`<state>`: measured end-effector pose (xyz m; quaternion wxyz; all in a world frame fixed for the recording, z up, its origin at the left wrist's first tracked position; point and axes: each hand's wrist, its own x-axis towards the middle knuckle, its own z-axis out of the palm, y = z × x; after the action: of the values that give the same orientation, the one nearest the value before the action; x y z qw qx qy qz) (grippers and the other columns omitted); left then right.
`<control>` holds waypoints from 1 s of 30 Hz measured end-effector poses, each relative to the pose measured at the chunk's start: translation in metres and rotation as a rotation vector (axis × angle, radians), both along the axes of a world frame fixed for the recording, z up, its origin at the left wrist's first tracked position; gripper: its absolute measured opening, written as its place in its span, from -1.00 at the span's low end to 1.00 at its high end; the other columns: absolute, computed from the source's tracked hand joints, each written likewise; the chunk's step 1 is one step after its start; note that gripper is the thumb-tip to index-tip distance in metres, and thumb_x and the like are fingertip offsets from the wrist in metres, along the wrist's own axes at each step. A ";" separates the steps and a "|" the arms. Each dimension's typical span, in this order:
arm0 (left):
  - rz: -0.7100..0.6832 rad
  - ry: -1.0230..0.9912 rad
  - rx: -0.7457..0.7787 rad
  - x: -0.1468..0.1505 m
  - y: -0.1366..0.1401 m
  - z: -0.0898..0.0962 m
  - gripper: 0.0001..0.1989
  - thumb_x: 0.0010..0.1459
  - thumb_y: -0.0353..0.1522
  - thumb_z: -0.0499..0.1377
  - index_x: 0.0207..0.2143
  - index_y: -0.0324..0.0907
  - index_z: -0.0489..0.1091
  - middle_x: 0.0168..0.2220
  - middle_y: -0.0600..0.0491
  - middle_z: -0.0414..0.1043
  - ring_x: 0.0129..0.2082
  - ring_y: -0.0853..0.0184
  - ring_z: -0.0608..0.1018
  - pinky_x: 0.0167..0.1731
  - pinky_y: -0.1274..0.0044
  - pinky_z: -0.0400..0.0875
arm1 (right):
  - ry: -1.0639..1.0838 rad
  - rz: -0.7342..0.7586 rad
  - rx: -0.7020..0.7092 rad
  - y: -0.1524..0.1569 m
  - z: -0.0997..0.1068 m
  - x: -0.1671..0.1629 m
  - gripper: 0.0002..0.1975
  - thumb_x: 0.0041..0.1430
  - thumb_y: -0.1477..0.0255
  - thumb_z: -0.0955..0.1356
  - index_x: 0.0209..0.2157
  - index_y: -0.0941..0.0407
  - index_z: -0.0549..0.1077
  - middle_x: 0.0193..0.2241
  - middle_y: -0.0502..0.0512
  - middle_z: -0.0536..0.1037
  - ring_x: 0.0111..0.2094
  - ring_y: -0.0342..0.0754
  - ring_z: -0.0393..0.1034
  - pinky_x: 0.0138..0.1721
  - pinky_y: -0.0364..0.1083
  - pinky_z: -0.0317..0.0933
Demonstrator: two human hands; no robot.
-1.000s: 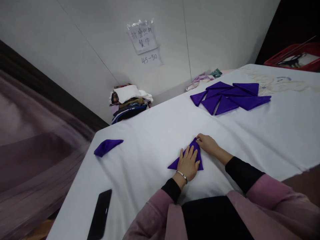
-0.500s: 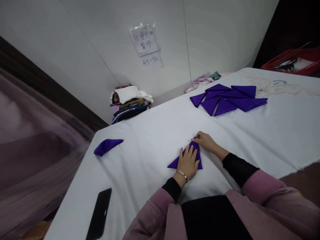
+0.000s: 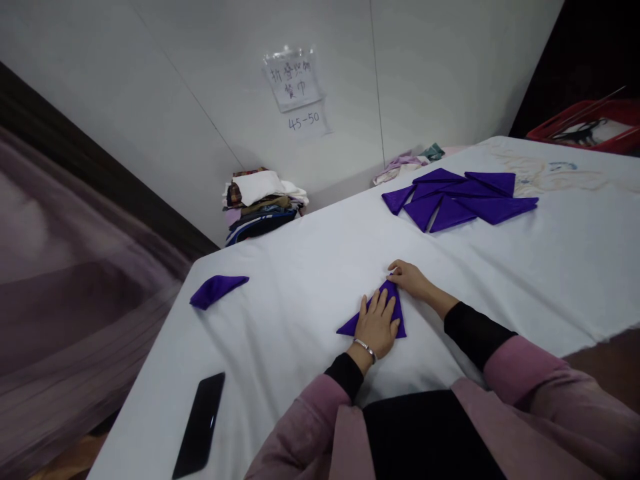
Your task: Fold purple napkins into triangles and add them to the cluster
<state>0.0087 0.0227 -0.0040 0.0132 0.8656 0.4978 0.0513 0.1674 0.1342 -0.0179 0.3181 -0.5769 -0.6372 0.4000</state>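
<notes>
A purple napkin (image 3: 395, 311), folded into a triangle, lies on the white-covered table in front of me. My left hand (image 3: 377, 327), with a bracelet at its wrist, rests flat across the middle of it, fingers spread, hiding part of the cloth. At the napkin's far corner, my right hand (image 3: 406, 277) pinches the tip between thumb and fingers. Another folded purple napkin (image 3: 219, 291) stands apart on the left side of the table. Several more triangular purple napkins (image 3: 453, 215) are laid close together at the far right.
A black phone (image 3: 200, 424) lies at the table's left front. Beyond the far edge are a stack of folded cloths (image 3: 260, 200) and a smaller cloth heap (image 3: 403, 165). A red basket (image 3: 613, 141) stands at the back right. Handwritten paper signs (image 3: 295, 87) hang on the wall.
The view has shifted very slightly. Both hands keep their places on the napkin, the right fingers at its far tip barely moved.
</notes>
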 end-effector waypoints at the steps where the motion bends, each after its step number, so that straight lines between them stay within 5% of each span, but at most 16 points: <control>1: -0.001 0.000 -0.007 0.000 0.000 0.000 -0.47 0.26 -0.22 -0.11 0.24 -0.19 -0.01 0.28 -0.06 -0.03 0.29 0.18 -0.07 0.22 0.13 -0.10 | -0.005 0.011 0.009 0.000 0.000 0.000 -0.81 -0.04 0.41 0.35 -0.30 0.10 0.38 -0.54 -0.08 0.45 -0.48 -0.13 0.32 -0.41 -0.14 0.16; 15: -0.006 -0.032 -0.037 -0.001 -0.001 0.001 -0.49 0.27 -0.19 -0.16 0.24 -0.13 -0.02 0.29 -0.05 -0.04 0.28 0.18 -0.04 0.20 0.08 -0.15 | 0.019 0.019 0.068 0.001 0.000 0.002 -0.85 -0.04 0.44 0.33 -0.34 0.11 0.42 -0.41 0.01 0.49 -0.38 -0.09 0.36 -0.29 -0.11 0.21; 22: 0.003 -0.036 -0.060 -0.001 0.000 0.002 -0.50 0.26 -0.18 -0.15 0.23 -0.10 0.01 0.29 -0.05 -0.04 0.28 0.17 -0.03 0.19 0.05 -0.16 | -0.015 -0.087 0.224 -0.015 0.007 0.013 -0.81 0.08 0.42 0.26 -0.28 0.11 0.46 -0.31 0.09 0.53 -0.27 -0.03 0.39 -0.17 -0.04 0.25; 26: 0.006 -0.043 -0.060 0.000 0.000 0.001 -0.49 0.26 -0.18 -0.14 0.23 -0.11 0.01 0.29 -0.05 -0.06 0.28 0.17 -0.05 0.19 0.04 -0.18 | -0.116 0.062 0.406 -0.043 0.007 0.014 -0.72 0.19 0.36 0.21 -0.14 0.10 0.45 -0.15 0.16 0.50 -0.08 0.03 0.35 -0.02 0.04 0.21; 30: 0.018 -0.048 -0.073 0.001 0.000 0.002 -0.47 0.24 -0.19 -0.11 0.25 -0.08 -0.04 0.29 -0.01 -0.05 0.28 0.15 -0.05 0.20 0.05 -0.18 | -0.205 0.404 0.516 -0.061 0.010 0.004 -0.52 0.26 0.20 0.17 0.14 0.10 0.24 0.16 0.18 0.26 0.23 0.08 -0.01 0.20 0.16 -0.09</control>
<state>0.0102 0.0224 -0.0018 0.0560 0.8586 0.5067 0.0542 0.1718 0.0735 -0.0077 0.3019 -0.3768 -0.8475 0.2206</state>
